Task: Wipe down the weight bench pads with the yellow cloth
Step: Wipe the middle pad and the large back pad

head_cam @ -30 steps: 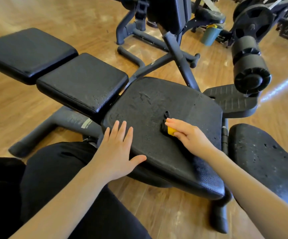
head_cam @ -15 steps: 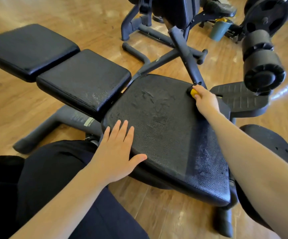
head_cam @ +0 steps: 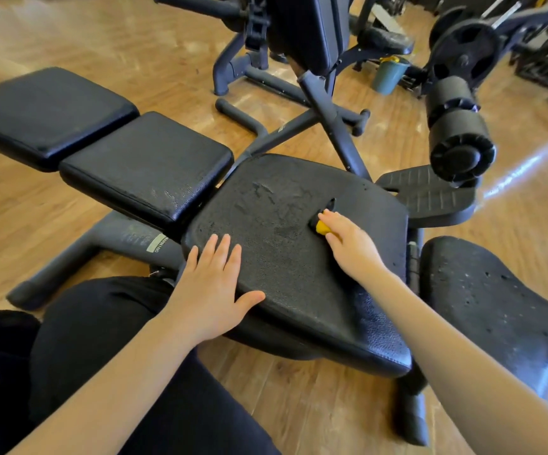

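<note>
The big black seat pad (head_cam: 285, 257) lies in the middle, its surface rough and worn. My right hand (head_cam: 348, 244) holds a small bunched yellow cloth (head_cam: 322, 227) against the pad's centre right; only a bit of yellow shows past the fingers, with a dark scrap beyond it. My left hand (head_cam: 213, 284) rests flat on the pad's near left edge, fingers straight and spread. Two more black pads, the middle pad (head_cam: 141, 165) and the far left pad (head_cam: 42, 113), continue to the left.
A worn black pad (head_cam: 495, 300) sits at the right. A foam roller (head_cam: 456, 133) and a ribbed footplate (head_cam: 430, 195) stand behind the seat. Machine frames, a weight plate (head_cam: 466, 54) and a teal bucket (head_cam: 389, 75) fill the back. My black-clad knees are at the lower left.
My right hand has drawn the cloth back from the pad's far right corner toward its centre. The left hand has stayed flat on the near edge.
</note>
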`<state>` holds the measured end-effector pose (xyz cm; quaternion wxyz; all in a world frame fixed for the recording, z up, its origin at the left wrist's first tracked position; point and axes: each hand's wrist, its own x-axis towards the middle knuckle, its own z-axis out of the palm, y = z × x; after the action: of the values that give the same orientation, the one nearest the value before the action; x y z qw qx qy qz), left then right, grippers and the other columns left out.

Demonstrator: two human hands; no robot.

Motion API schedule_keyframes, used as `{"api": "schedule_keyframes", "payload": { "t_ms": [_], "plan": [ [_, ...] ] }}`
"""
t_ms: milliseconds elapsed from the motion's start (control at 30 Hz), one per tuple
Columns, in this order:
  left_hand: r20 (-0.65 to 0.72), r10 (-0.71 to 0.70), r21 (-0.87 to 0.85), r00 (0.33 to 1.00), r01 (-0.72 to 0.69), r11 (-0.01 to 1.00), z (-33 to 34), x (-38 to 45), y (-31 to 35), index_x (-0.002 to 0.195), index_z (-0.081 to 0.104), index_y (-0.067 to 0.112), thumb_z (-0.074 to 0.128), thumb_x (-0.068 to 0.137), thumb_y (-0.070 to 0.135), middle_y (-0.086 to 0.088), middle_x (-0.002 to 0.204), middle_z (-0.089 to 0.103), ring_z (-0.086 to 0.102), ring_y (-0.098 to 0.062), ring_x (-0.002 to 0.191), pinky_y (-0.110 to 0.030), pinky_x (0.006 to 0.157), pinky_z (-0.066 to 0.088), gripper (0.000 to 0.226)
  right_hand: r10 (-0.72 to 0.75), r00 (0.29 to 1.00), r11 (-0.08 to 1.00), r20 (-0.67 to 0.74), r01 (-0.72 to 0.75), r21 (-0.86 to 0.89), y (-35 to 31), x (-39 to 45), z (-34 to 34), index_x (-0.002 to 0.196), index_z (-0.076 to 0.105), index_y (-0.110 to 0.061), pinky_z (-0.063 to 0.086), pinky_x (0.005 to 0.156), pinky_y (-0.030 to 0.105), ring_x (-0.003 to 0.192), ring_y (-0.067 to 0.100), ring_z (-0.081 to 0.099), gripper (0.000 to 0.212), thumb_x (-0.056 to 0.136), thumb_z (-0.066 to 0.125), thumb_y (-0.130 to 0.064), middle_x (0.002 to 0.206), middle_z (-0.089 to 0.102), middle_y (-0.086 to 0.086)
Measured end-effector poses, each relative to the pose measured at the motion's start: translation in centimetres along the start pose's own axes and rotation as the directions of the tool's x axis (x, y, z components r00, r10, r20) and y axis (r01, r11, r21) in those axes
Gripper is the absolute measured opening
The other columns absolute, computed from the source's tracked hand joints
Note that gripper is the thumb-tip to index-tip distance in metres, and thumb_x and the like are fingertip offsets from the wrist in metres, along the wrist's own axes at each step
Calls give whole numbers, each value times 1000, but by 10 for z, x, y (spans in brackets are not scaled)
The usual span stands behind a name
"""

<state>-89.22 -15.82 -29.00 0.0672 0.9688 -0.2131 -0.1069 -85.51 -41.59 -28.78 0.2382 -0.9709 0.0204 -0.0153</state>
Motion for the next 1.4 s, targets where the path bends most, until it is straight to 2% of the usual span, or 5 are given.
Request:
{"api": "schedule_keyframes", "payload": {
  "t_ms": [333, 700, 867, 1233, 1400],
  "plan": [
    [12, -5, 18, 1000, 5, 1000, -6, -2, 3, 150, -3, 15, 24, 88, 65, -8, 158, -10, -11, -24, 145, -43, 116, -1, 84, -244, 955, 970, 170, 243, 27, -45, -91, 5, 135, 40, -31, 1, 96, -7, 128, -13, 16, 44, 95, 44, -14, 136, 27, -29],
    [0, 6, -18, 1000, -6, 1000, -7, -5, 1, 150, 0, 15, 25, 91, 61, -7, 158, -8, -11, -23, 145, -41, 116, -1, 79, -126, 989, 990, 83, 119, 75, -24, -29, -2, 130, 50, -21, 15, 107, 15, 135, 12, 34, 40, 94, 44, -4, 141, 44, -6],
    [-3, 9, -18, 1000, -9, 1000, -7, -4, 1, 150, 1, 14, 25, 92, 60, -6, 158, -8, -9, -23, 145, -42, 116, 0, 78, -195, 972, 981, 133, 193, 29, -37, -57, 4, 134, 44, -25, 16, 116, 26, 133, -1, 25, 43, 94, 45, -9, 143, 38, -13],
    [-9, 13, -39, 1000, -13, 999, -2, -4, 0, 150, -2, 17, 27, 92, 59, -3, 158, -11, -13, -21, 144, -40, 116, -3, 78, -325, 937, 945, 127, 317, 77, -3, -46, -5, 129, 51, -19, 11, 107, 2, 130, -2, 30, 41, 91, 49, -3, 135, 43, -11],
    [0, 12, -35, 1000, -12, 999, -1, -2, 1, 149, -5, 15, 27, 87, 65, -6, 157, -14, -17, -23, 143, -42, 116, -5, 86, -122, 992, 992, 23, 121, 37, 39, 27, -26, 130, 50, -20, 23, 114, 31, 133, 10, 34, 40, 94, 45, -5, 142, 43, -4]
  ]
}}
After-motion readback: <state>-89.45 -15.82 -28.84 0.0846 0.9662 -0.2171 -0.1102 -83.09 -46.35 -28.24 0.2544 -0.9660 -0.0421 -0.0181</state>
